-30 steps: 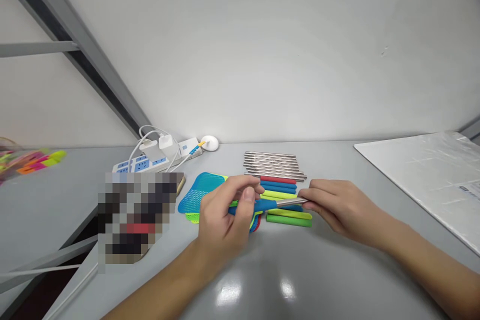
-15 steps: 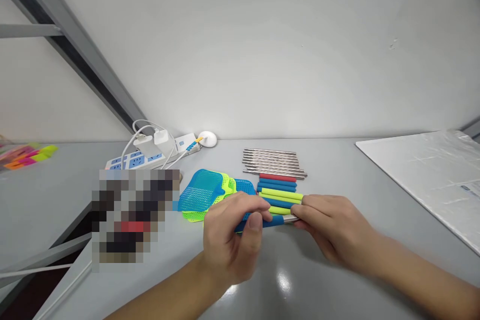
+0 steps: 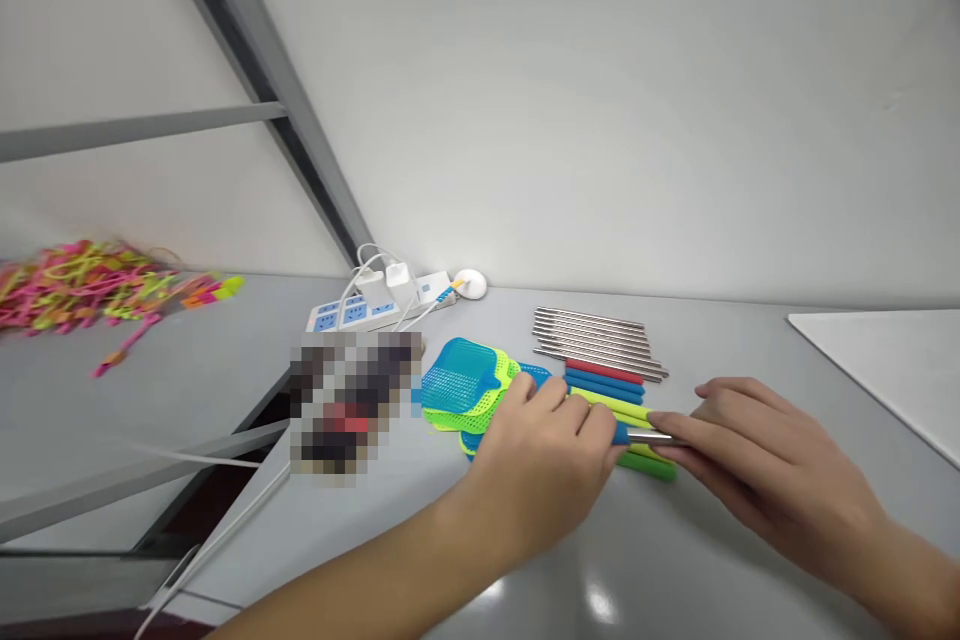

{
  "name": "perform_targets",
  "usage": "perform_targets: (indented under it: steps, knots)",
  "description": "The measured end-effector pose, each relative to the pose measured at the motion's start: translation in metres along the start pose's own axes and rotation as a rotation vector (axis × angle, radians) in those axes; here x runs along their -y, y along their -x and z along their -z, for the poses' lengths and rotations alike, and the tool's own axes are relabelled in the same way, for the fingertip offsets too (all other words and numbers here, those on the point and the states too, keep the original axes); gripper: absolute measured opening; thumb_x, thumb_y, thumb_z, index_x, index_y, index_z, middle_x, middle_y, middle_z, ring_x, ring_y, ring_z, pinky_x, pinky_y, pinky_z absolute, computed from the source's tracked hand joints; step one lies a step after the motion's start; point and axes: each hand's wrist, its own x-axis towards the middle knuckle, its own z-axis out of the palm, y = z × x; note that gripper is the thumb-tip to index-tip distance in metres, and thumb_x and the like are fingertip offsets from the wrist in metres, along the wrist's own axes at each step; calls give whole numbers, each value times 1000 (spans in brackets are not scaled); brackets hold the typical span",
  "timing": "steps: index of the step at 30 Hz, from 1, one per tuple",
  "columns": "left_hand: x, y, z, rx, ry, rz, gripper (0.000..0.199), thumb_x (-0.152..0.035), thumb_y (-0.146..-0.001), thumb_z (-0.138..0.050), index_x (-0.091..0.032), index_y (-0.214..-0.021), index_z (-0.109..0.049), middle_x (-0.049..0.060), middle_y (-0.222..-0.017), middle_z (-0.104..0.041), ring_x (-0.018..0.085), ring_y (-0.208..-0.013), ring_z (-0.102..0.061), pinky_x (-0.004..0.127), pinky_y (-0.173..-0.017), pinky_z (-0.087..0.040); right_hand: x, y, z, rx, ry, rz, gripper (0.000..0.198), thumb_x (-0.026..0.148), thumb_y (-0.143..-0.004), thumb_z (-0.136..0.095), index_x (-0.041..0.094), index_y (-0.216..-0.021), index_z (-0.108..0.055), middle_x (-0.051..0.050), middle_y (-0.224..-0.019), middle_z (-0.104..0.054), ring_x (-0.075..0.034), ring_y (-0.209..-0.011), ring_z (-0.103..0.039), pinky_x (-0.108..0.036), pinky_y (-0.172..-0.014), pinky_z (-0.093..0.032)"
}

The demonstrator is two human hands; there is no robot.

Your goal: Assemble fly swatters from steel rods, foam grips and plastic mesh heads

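My left hand (image 3: 544, 450) is closed round a blue handle tube (image 3: 621, 433), and only its end shows past the fingers. A shiny metal rod (image 3: 649, 436) comes out of that end. My right hand (image 3: 780, 475) pinches the rod between thumb and fingers. Behind and under the hands lie loose handle tubes: a red tube (image 3: 604, 371), blue tubes (image 3: 604, 387), yellow-green tubes (image 3: 616, 406) and a green tube (image 3: 651, 465). Left of them, mesh fly swatter heads (image 3: 461, 380) in blue and yellow-green are stacked, partly hidden by my left hand. Metal rods (image 3: 592, 340) lie in a row farther back.
A white power strip (image 3: 349, 314) with plugs and cables stands back left, beside a round white object (image 3: 471, 284). A blurred-out item (image 3: 352, 400) lies in front of it. Colourful bundles (image 3: 97, 285) lie far left, and a white board (image 3: 892, 360) on the right.
The view has swung left. My left hand has turned over from a loose finger grip to a full wrap round the blue tube. A green tube now shows below the hands.
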Motion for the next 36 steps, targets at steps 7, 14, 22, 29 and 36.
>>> perform_targets:
  steps: [7,14,22,29,36]
  knots:
    - [58,-2,27,295,-44,381,33,-41,-94,-44,-21,-71,-57,3,-58,-59,19,-51,-53,30,-49,-24,17,-13,-4,-440,-79,-403,48,25,-82,-71,31,-127,-57,-12,-112,-61,-35,-106,-61,-52,-89,-50]
    - [112,6,50,573,295,488,34,-55,-78,-62,-22,-75,-54,-2,-66,-58,15,-55,-52,26,-46,-27,9,-1,-22,-293,-74,-393,47,23,-81,-70,26,-126,-57,-12,-120,-58,-35,-118,-52,-56,-98,-44]
    - [111,6,45,604,400,402,14,-30,-81,-56,-25,-90,-65,-3,-68,-58,15,-58,-52,24,-49,-29,7,5,-23,-216,-83,-278,48,17,-83,-66,28,-129,-54,-11,-117,-59,-31,-115,-54,-48,-94,-49]
    - [118,7,33,604,398,353,10,-22,-82,-58,-25,-87,-66,-3,-70,-61,16,-64,-57,23,-52,-32,10,5,-24,-106,-97,-188,41,14,-87,-59,24,-127,-54,-12,-120,-53,-26,-110,-57,-41,-89,-52]
    - [110,5,61,453,388,304,7,-24,-89,-56,-22,-85,-62,-2,-77,-64,15,-67,-57,24,-56,-36,14,5,-23,-55,-145,-116,40,8,-87,-56,23,-124,-55,-13,-120,-50,-24,-112,-56,-35,-89,-53]
